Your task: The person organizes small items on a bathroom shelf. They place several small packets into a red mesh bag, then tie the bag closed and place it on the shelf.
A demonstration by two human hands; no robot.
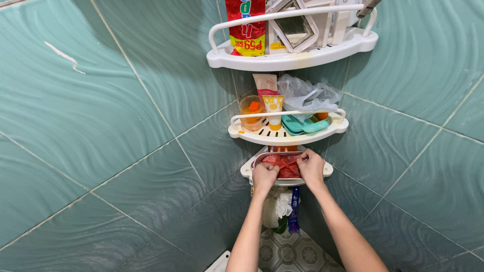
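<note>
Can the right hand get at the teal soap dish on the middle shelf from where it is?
Probably yes. The right hand is at the bottom shelf, just below the soap dish; only the middle shelf's rail crosses its front, open above.

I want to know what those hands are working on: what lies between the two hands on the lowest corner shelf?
In the head view, a crumpled red plastic bag lies between the left hand and right hand, inside the bottom shelf; both hands touch it.
</note>
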